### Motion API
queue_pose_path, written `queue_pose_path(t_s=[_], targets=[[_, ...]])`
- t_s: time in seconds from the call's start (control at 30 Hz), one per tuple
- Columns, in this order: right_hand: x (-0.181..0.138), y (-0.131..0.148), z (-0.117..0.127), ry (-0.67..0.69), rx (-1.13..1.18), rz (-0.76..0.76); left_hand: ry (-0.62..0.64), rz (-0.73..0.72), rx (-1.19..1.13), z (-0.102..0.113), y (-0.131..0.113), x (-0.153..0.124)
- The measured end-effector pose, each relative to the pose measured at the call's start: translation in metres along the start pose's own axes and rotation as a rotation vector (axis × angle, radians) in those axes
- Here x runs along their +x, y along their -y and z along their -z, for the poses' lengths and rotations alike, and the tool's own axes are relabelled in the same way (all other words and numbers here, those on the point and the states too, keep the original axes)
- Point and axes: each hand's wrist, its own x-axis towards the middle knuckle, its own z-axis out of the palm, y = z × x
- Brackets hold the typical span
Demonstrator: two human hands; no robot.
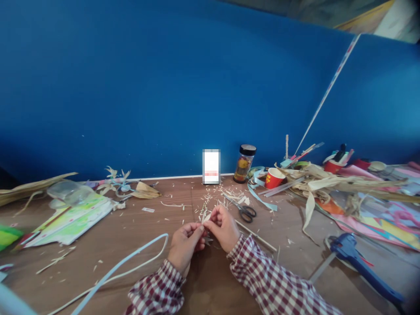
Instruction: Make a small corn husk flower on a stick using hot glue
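Both hands meet low in the middle of the head view, fingertips close together. My left hand (183, 246) is closed in a pinch on a small pale piece of dried husk (206, 217). On the same piece, my right hand (225, 228) pinches with thumb and forefinger; part of it is hidden behind the fingers. Pale slivers (206, 202) lie scattered on the table just beyond the fingertips. Black-handled scissors (246, 213) rest beyond my right hand, with a thin stick (259, 237) beside the right wrist.
A lidded jar (243, 165), a blurred upright phone-like screen (211, 165) and a red paper cup (274, 178) stand near the blue partition (147, 87). Dried husks (344, 183) and a blue glue gun (349, 249) lie right. A pale cable (131, 256) and painted sheet (72, 216) lie left.
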Motion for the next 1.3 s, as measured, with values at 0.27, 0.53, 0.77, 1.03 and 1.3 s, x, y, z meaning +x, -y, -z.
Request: queue_pose_path(t_s=[0.27,0.53,0.77,1.03,1.3], targets=[[0.001,-0.004,0.000,0.055,0.113,-0.049,-0.022,-0.010,-0.005,-0.001,-0.001,-0.002],[0.003,-0.011,-0.001,0.125,0.307,-0.115,-0.029,-0.047,0.019,0.001,0.004,0.001],[0.007,-0.021,0.000,0.179,0.412,-0.250,-0.036,-0.071,0.008,0.001,0.003,0.001],[0.010,0.012,0.021,0.155,0.238,-0.199,-0.078,-0.055,-0.063,0.002,-0.003,-0.001],[0.007,0.033,0.121,-0.048,-0.487,-0.002,-0.089,-0.147,-0.154,0.004,-0.006,0.001]])
